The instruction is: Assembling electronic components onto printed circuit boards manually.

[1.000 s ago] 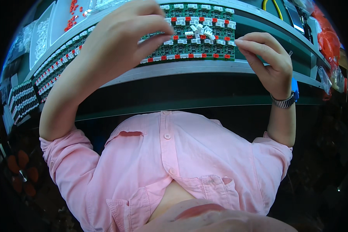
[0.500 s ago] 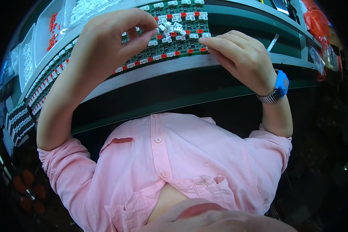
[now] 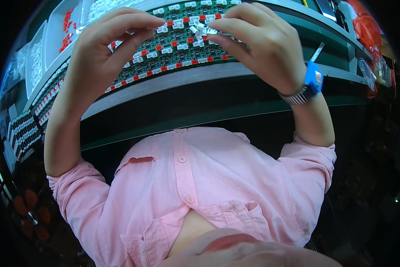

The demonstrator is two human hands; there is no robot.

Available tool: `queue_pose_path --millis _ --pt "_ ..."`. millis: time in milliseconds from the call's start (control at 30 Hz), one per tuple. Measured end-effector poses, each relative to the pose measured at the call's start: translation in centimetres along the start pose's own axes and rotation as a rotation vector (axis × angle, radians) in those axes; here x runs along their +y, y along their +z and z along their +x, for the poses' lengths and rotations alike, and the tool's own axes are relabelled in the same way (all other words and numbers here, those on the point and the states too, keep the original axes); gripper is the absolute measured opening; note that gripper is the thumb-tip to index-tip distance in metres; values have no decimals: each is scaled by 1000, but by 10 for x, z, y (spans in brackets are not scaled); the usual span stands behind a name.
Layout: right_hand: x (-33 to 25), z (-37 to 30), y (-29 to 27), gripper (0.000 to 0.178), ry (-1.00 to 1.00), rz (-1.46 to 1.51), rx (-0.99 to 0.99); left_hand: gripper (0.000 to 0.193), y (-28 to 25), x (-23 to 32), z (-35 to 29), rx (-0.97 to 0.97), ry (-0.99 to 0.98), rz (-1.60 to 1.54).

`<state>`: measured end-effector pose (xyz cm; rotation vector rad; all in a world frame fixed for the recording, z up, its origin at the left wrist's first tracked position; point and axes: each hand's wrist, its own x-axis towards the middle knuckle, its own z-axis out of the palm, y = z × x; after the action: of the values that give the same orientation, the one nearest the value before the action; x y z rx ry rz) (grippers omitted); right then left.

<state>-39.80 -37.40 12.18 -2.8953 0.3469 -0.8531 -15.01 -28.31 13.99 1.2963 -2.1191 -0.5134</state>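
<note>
Rows of green circuit boards [image 3: 177, 54], fitted with white and red connectors, lie side by side across the bench. On them rests a small loose heap of white connectors [image 3: 200, 30]. My right hand [image 3: 266, 46] reaches over the boards from the right. Its thumb and forefinger are apart at the heap's right edge, with white pieces between and beside their tips. Above the boards to the left, my left hand [image 3: 104, 46] has thumb and forefinger drawn together in a pinch. Whatever they may hold is too small to make out.
At the far left stand a tray with red connectors [image 3: 67, 31], a bin of white connectors [image 3: 103, 8] and a narrower white bin [image 3: 36, 55]. A metal rail [image 3: 164, 78] edges the bench. Red plastic bags [image 3: 367, 29] lie at the far right.
My right hand has moved left and away from me, from the boards' right edge to the white heap, its thumb and forefinger parting. My left hand has shifted left, away from the heap.
</note>
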Motion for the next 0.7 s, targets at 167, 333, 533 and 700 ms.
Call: queue_pose_path --millis 167,333,533,700 --pt "6 3 18 9 57 5 -53 18 -1 6 -11 24 -113 4" --pt "23 -3 16 16 -36 -15 -31 18 -2 8 -17 -10 -109 119" --pt "3 -4 10 18 184 251 37 16 8 8 -12 -45 -50 292" --pt "6 -4 2 18 248 373 82 13 5 7 -6 -100 -44 331"
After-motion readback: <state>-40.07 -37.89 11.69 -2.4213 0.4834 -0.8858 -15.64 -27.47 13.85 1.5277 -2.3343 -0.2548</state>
